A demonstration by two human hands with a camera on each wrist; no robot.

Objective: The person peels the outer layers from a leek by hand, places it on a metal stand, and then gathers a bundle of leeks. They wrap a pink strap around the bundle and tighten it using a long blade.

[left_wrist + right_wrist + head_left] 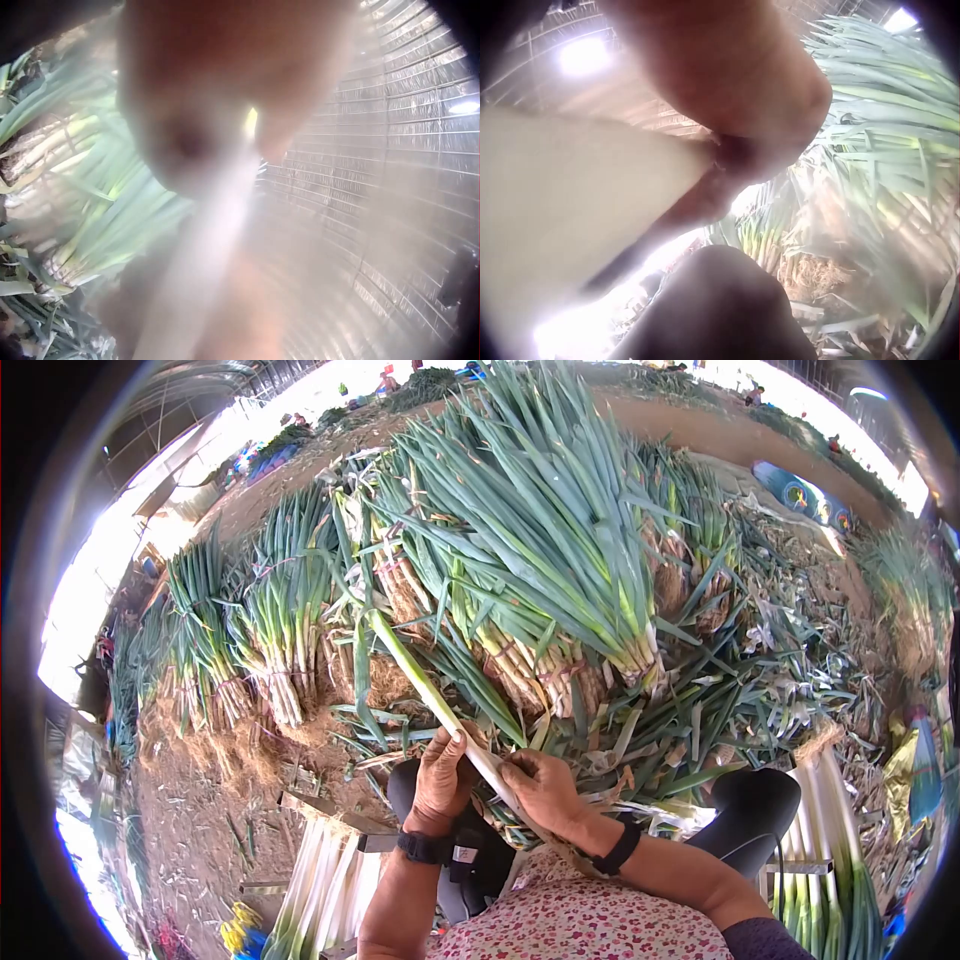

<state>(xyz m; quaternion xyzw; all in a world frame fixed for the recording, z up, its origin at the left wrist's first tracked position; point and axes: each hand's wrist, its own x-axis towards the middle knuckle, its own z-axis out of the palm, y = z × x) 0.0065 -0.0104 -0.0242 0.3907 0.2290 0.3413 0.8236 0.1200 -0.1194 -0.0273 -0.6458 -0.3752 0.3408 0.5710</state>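
A single long green onion (425,685) slants across the front of the person's body, its white end toward the lap and its green leaves pointing up and away. The left hand (443,778) grips its pale stalk, thumb laid along it. Lower down, the right hand (546,790) pinches the same stalk near its white end. In the left wrist view the white stalk (199,262) runs blurred below the fingers. Close to the right wrist camera, the pale stalk (577,202) looks very large. The root end is hidden behind the right hand and forearm.
Ahead lies a big pile of green onions (560,530), with tied bundles (285,620) standing at left. Peeled white stalks rest on low racks, at left (320,880) and right (825,810). Loose leaf scraps (760,700) cover the ground. A dark-clad knee (760,805) stands beside the right forearm.
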